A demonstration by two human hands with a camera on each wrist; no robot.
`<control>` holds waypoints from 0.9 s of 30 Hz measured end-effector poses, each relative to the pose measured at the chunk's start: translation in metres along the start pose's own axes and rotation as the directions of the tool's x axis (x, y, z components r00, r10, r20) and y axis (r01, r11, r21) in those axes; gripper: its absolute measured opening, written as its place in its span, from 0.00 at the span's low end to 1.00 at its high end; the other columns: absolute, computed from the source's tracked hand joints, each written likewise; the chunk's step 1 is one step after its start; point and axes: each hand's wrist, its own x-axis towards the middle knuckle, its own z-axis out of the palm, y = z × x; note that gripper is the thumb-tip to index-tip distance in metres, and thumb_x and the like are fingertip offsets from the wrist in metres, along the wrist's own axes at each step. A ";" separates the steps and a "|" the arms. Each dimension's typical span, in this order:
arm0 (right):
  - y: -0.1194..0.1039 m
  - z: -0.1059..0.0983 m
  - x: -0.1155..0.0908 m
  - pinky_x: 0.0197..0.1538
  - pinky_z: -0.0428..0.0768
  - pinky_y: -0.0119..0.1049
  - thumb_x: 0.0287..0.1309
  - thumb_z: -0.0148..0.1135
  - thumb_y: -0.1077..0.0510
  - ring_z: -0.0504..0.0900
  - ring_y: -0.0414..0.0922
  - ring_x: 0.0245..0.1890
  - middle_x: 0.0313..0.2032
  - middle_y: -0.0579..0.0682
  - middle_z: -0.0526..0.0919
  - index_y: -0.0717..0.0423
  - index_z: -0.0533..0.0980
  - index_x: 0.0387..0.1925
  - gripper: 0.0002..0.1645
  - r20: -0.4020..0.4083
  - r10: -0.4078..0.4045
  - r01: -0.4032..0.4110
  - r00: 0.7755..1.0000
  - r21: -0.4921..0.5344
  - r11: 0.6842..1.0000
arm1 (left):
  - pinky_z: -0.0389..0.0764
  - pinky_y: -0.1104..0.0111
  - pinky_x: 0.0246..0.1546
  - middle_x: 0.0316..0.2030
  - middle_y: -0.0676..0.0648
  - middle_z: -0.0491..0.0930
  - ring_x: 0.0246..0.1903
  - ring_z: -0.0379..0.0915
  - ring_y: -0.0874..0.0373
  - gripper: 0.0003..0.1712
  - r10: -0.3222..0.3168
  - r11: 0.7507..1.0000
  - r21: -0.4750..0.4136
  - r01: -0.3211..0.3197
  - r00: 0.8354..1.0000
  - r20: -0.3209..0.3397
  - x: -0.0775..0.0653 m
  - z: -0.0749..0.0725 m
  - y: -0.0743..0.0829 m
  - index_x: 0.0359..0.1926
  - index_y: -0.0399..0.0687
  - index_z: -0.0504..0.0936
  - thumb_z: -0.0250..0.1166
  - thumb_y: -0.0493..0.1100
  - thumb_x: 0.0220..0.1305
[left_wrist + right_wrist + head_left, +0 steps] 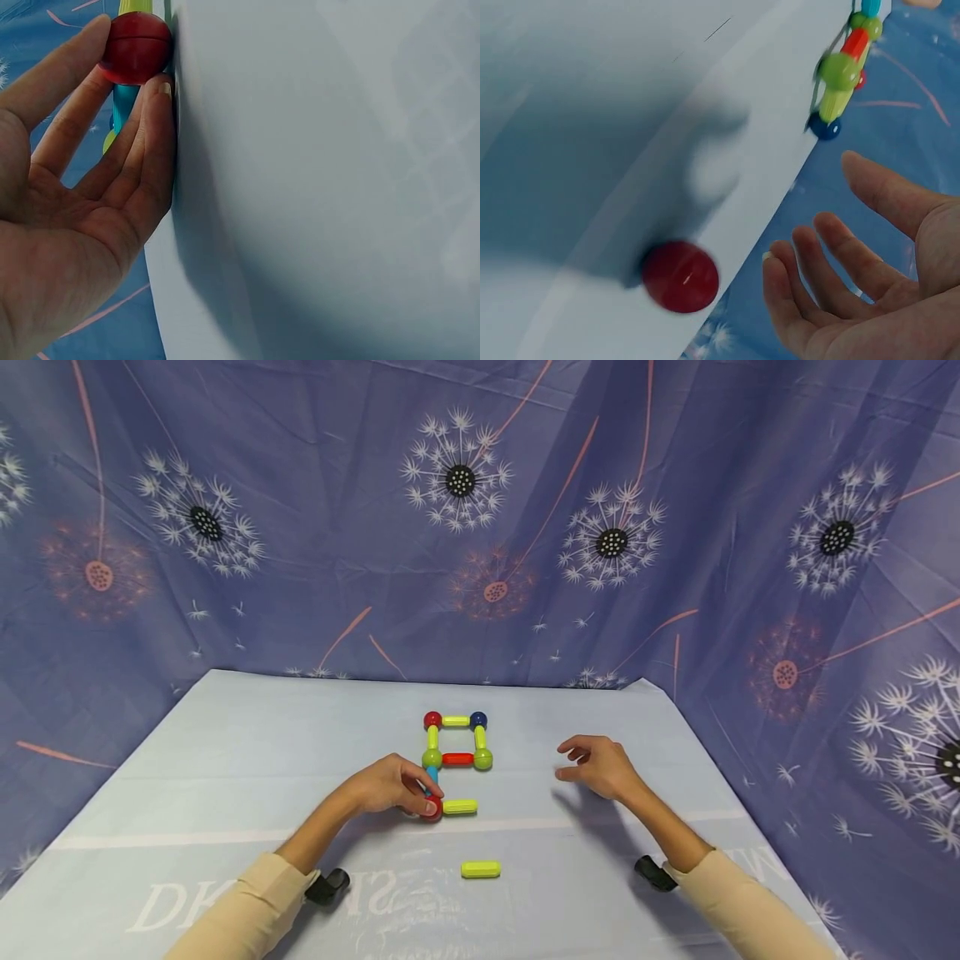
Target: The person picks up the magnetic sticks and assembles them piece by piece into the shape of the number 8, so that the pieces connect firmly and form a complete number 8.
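My left hand (390, 785) pinches a red ball (136, 49) between thumb and fingers, low at the table. A blue rod (431, 776) runs from that ball towards a green ball (431, 759), and a yellow rod (460, 807) meets it on the right. Beyond stands a square of rods and balls, with a red rod (457, 759) along its near side. My right hand (600, 767) hovers over the table with bent, spread fingers and holds nothing. Close to it in the right wrist view lies another red ball (681, 276), which the hand hides in the head view.
A loose yellow rod (480, 869) lies nearer to me on the pale table cover (247, 735). Behind and beside the table hangs a purple dandelion-print cloth (322, 527). Dark wrist devices (327, 887) sit by both sleeves.
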 end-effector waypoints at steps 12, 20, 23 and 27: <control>0.030 -0.022 -0.011 0.50 0.79 0.56 0.52 0.76 0.55 0.84 0.58 0.49 0.49 0.64 0.86 0.57 0.82 0.55 0.28 0.047 0.065 -0.062 0.997 -0.061 0.996 | 0.82 0.66 0.35 0.33 0.45 0.89 0.29 0.80 0.61 0.15 -0.007 1.000 0.003 0.007 1.000 0.008 0.001 -0.002 0.001 0.45 0.39 0.89 0.76 0.37 0.55; 0.044 -0.024 -0.017 0.47 0.80 0.51 0.46 0.78 0.57 0.84 0.57 0.48 0.47 0.62 0.87 0.55 0.83 0.52 0.28 0.075 0.128 -0.123 0.989 -0.061 0.991 | 0.81 0.66 0.35 0.33 0.45 0.89 0.30 0.80 0.60 0.15 -0.019 1.000 0.009 0.019 1.000 0.005 0.001 -0.001 0.001 0.45 0.40 0.90 0.76 0.38 0.56; 0.047 -0.025 -0.018 0.43 0.80 0.48 0.44 0.78 0.59 0.84 0.57 0.47 0.46 0.61 0.87 0.55 0.84 0.51 0.27 0.087 0.143 -0.138 0.986 -0.053 0.989 | 0.81 0.66 0.35 0.33 0.46 0.89 0.30 0.80 0.60 0.14 -0.023 1.000 0.014 0.023 1.000 0.000 0.001 -0.001 0.001 0.45 0.41 0.90 0.77 0.38 0.56; 0.051 -0.025 -0.018 0.39 0.78 0.42 0.42 0.78 0.62 0.83 0.54 0.44 0.43 0.59 0.87 0.55 0.84 0.49 0.27 0.104 0.165 -0.163 0.981 -0.023 0.986 | 0.81 0.65 0.35 0.32 0.46 0.89 0.29 0.80 0.60 0.14 -0.026 0.999 0.020 0.026 1.000 -0.003 0.002 -0.001 0.000 0.44 0.42 0.90 0.77 0.39 0.56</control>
